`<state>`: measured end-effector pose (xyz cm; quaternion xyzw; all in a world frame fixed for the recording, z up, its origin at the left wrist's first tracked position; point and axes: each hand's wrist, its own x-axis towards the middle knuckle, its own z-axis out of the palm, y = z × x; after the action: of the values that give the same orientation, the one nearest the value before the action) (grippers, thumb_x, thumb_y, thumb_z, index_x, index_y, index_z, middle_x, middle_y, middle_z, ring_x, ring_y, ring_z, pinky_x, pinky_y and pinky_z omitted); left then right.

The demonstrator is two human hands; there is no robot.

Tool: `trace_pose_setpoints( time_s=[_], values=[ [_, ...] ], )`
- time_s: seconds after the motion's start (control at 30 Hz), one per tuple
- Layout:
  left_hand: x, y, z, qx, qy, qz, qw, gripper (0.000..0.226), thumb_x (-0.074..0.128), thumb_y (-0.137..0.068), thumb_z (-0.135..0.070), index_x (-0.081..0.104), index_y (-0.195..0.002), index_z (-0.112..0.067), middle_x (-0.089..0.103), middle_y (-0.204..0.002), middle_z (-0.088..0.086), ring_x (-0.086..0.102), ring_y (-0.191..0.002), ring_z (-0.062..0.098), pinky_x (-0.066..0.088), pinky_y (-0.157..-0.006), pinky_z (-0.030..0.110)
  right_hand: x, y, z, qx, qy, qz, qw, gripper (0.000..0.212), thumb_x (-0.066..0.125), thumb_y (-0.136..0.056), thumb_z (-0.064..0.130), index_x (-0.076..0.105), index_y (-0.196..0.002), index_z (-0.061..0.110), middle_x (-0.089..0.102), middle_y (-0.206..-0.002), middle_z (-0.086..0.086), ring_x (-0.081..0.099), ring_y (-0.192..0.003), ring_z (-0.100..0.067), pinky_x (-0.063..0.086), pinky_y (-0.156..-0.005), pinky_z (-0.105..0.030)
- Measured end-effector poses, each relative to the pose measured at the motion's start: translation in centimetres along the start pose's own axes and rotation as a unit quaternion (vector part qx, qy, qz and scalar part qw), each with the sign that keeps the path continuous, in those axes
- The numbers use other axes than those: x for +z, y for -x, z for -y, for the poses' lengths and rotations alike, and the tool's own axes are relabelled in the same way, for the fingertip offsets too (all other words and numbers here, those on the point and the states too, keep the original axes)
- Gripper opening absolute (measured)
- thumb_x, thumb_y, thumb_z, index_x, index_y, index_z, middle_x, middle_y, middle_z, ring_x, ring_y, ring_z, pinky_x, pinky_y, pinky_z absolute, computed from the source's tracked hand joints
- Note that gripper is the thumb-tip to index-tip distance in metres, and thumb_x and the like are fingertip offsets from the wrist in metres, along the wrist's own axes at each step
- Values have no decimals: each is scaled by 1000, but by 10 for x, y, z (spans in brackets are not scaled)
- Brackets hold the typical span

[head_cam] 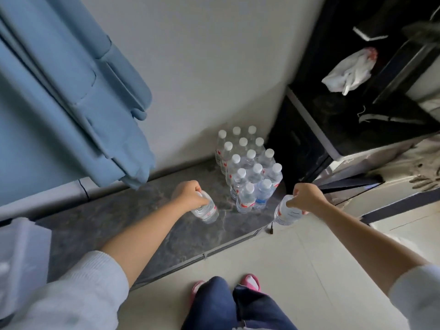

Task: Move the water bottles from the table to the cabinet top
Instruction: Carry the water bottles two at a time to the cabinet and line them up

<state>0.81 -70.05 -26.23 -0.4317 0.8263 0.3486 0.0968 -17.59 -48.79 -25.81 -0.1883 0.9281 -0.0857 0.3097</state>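
At nine to eleven o'clock a blue curtain [71, 86] hangs against a pale wall [202, 55], its folded hem ending just above the back edge of the cabinet top [114, 225]. That surface is dark grey, marbled stone with a thin metal trim along its front edge, running from eight o'clock toward the centre. A blurred translucent white thing sits at the far eight o'clock corner; what it is cannot be told.

The left hand [189, 196], near the centre, is clenched over the cap end of a water bottle [206, 211] whose base seems to rest on the stone. Just beside it, toward one o'clock, a packed cluster of white-capped bottles [247, 167] stands upright in rows against the wall.

The right hand [307, 197] grasps a second bottle [284, 213] by its neck, hanging past the cabinet's corner above the pale tiled floor [297, 270]. At one to three o'clock stands a glossy black desk [345, 120] carrying a crumpled white bag [350, 71]. At six o'clock, blue trousers and pink slippers [250, 283] show.
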Motion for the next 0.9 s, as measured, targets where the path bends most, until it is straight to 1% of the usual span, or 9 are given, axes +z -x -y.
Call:
trace_pose_setpoints(
  time_s=[0.1, 0.17, 0.3, 0.4, 0.5, 0.6, 0.67, 0.8, 0.9],
  values=[
    [20, -20, -7, -32, -14, 1, 999, 35, 68, -74, -16, 39, -56, -22, 52, -86, 0, 53, -87, 23, 35, -58, 24, 0, -30, -13, 3, 4, -5, 1000, 18, 64, -76, 12, 47, -74, 9, 45, -58, 1, 50, -54, -18, 33, -45, -22],
    [33, -36, -10, -50, -23, 16, 998, 34, 65, -75, -14, 39, -56, -22, 52, -88, 0, 53, -87, 23, 33, -55, 24, 1, -50, -19, 5, 8, -5, 1000, 18, 64, -75, 10, 46, -74, 10, 43, -61, 1, 48, -64, -21, 28, -44, -22],
    [52, -62, -7, -74, -34, 49, 995, 34, 63, -75, -13, 36, -57, -22, 47, -77, -2, 45, -82, 18, 26, -49, 19, 7, -83, -24, 2, 31, 28, 999, 13, 62, -76, 9, 55, -86, 9, 54, -81, -6, 57, -76, -26, 36, -50, -25],
    [66, -78, 1, -87, -39, 75, 993, 37, 62, -78, -13, 32, -58, -21, 38, -68, -5, 42, -81, 17, 23, -48, 20, 11, -108, -24, 13, 33, 50, 998, 18, 61, -78, 9, 59, -96, 5, 54, -85, -8, 64, -87, -31, 39, -55, -27],
    [75, -92, 5, -94, -71, 90, 989, 37, 60, -80, -13, 30, -59, -20, 41, -78, -1, 42, -79, 16, 23, -49, 22, 19, -129, -23, 12, 44, 57, 997, 26, 62, -78, 8, 60, -103, 3, 59, -101, -15, 55, -84, -25, 37, -63, -26],
    [81, -103, 10, -95, -80, 99, 987, 38, 59, -78, -10, 28, -58, -19, 35, -67, -5, 40, -71, 16, 21, -50, 22, 29, -143, -24, -10, 70, 65, 995, 30, 62, -78, 7, 59, -107, 3, 54, -118, -13, 57, -98, -29, 37, -69, -26],
    [83, -110, 13, -99, -83, 103, 986, 40, 60, -77, -10, 27, -57, -19, 34, -64, -5, 41, -73, 19, 22, -51, 23, 31, -151, -23, -16, 76, 71, 994, 30, 61, -78, 5, 59, -107, 3, 52, -118, -12, 55, -93, -28, 39, -69, -28],
    [81, -118, 15, -115, -86, 113, 983, 23, 63, -80, -14, 42, -72, -11, 54, -90, 9, 56, -93, 29, 38, -67, 31, 31, -166, -20, -21, 85, 81, 993, 29, 61, -78, 4, 57, -108, 3, 45, -104, -8, 44, -83, -20, 36, -67, -27],
    [78, -120, 14, -125, -86, 113, 982, 16, 63, -81, -15, 48, -82, -9, 60, -109, 16, 55, -95, 28, 34, -69, 26, 28, -176, -16, -27, 83, 84, 993, 29, 60, -78, 5, 58, -107, 3, 49, -106, -10, 48, -85, -23, 37, -69, -27]
  ],
)
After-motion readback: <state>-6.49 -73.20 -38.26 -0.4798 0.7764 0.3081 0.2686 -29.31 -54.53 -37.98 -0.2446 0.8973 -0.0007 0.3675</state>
